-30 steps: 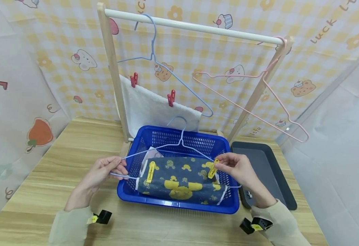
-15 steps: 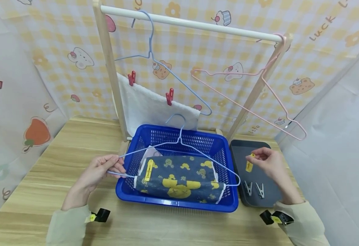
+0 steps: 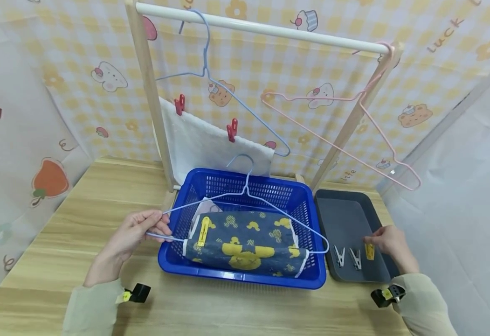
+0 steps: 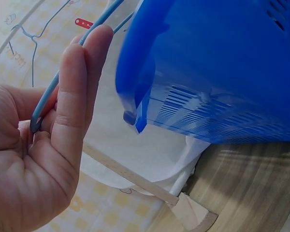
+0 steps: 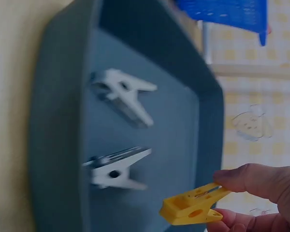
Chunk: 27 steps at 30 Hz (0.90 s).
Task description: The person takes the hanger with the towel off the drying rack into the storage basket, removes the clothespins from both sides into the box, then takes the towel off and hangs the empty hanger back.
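My left hand (image 3: 137,231) grips the left end of a light blue wire hanger (image 3: 288,215) above a blue basket (image 3: 245,276). Over the hanger's lower bar is folded a dark cloth (image 3: 238,235) with yellow mouse-head prints. A yellow clothespin (image 3: 204,231) is clipped near the cloth's left edge; its right side bears no clip. Over the dark grey tray (image 3: 341,210), my right hand (image 3: 391,242) pinches another yellow clothespin (image 5: 193,205) by its handles. Two grey-white clothespins (image 5: 123,94) lie in the tray to its left.
Behind the basket stands a rack with a white rail (image 3: 261,28). A blue hanger (image 3: 245,109) and a pink hanger (image 3: 333,133) hang from it. A white towel (image 3: 211,144) with red clips (image 3: 232,130) hangs low at the left.
My right hand has drawn the right yellow clothespin off the cloth and carried it right, over the tray. My left hand stays on the hanger's end.
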### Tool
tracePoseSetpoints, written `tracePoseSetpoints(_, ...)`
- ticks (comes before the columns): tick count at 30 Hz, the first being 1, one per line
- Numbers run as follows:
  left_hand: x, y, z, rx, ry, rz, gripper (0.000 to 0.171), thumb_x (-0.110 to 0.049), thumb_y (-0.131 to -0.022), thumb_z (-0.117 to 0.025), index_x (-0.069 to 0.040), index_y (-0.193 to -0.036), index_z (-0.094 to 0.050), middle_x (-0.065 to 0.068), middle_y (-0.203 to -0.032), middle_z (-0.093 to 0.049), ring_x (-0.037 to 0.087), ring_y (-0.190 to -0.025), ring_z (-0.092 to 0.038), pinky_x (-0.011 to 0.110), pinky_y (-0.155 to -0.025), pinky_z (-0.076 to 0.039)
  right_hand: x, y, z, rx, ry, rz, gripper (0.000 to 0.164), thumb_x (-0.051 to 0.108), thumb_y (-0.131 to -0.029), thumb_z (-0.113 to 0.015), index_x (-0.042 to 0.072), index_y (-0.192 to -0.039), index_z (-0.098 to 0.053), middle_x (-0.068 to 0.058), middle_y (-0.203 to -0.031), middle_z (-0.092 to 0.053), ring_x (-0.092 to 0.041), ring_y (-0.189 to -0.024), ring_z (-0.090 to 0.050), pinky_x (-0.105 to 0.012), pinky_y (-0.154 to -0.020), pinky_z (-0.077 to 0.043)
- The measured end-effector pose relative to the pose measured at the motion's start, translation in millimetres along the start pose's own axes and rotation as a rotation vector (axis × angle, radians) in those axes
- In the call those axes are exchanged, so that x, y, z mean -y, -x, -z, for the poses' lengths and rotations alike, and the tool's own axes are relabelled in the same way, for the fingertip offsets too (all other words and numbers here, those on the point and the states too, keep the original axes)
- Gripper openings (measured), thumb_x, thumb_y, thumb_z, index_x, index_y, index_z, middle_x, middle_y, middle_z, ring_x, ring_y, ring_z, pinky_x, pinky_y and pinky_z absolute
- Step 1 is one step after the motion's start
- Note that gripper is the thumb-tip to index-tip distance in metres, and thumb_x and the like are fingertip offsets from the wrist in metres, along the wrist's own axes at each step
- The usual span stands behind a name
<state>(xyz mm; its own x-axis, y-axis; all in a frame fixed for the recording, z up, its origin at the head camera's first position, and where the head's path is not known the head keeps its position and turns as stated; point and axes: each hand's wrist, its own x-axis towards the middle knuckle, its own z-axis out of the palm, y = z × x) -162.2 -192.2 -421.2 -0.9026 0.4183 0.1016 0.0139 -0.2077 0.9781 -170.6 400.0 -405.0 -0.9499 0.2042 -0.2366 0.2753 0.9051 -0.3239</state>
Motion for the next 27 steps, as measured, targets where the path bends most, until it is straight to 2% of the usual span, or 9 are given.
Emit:
tracePoseSetpoints(5, -0.7, -0.6, 0.4, 0.000, 0.002, -0.006, 0.031, -0.010, -0.102, -0.037, -0.005, -0.090, -0.065, 0.000, -0.077, -0.070, 0.011, -0.069, -0.067, 0.025, -0.061, -0.056, -12.1, -4.1, -10.3, -0.007, 0.023, -0.005, 0.029, 0.018, -0.076, -0.071, 0.002, -0.055, -0.058, -0.002, -0.052, -0.053, -0.017, -0.051, -0.048, -0.030, -0.045, -0.042)
tracePoseSetpoints(9, -1.4, -0.7, 0.2, -0.007, -0.001, -0.002, 0.031, -0.011, -0.102, -0.037, -0.005, -0.089, -0.065, 0.001, -0.077, -0.070, 0.011, -0.069, -0.067, 0.025, -0.061, -0.056, -19.2, -6.7, -16.9, -0.005, 0.053, -0.008, 0.028, 0.015, -0.073, -0.071, 0.003, -0.056, -0.052, -0.002, -0.053, -0.048, -0.017, -0.050, -0.045, -0.029, -0.044, -0.039)
tracePoseSetpoints(13, -1.9, -0.6, -0.2, -0.014, -0.007, 0.007, 0.030, -0.011, -0.102, -0.038, -0.005, -0.089, -0.065, 0.000, -0.076, -0.070, 0.011, -0.069, -0.067, 0.026, -0.061, -0.056, -24.2, -8.6, -22.9, 0.020, 0.088, -0.015, 0.027, 0.014, -0.074, -0.071, -0.001, -0.062, -0.052, -0.006, -0.058, -0.049, -0.019, -0.054, -0.047, -0.029, -0.047, -0.040)
tracePoseSetpoints(20, -2.1, -0.6, -0.7, -0.020, -0.017, 0.018, 0.030, -0.012, -0.102, -0.038, -0.005, -0.090, -0.065, 0.000, -0.077, -0.070, 0.011, -0.069, -0.067, 0.025, -0.061, -0.056, -28.0, -8.4, -31.8, 0.068, 0.034, -0.054, 0.029, 0.013, -0.078, -0.071, -0.003, -0.067, -0.049, -0.009, -0.060, -0.048, -0.018, -0.052, -0.051, -0.028, -0.046, -0.046)
tracePoseSetpoints(27, -1.3, -0.8, -0.7, -0.033, -0.031, 0.029, 0.030, -0.013, -0.102, -0.038, -0.006, -0.090, -0.065, 0.000, -0.076, -0.070, 0.012, -0.068, -0.067, 0.025, -0.061, -0.056, -30.8, -8.7, -36.0, 0.109, 0.055, -0.093, 0.032, 0.015, -0.082, -0.070, 0.001, -0.063, -0.049, -0.006, -0.057, -0.048, -0.015, -0.048, -0.052, -0.023, -0.044, -0.046)
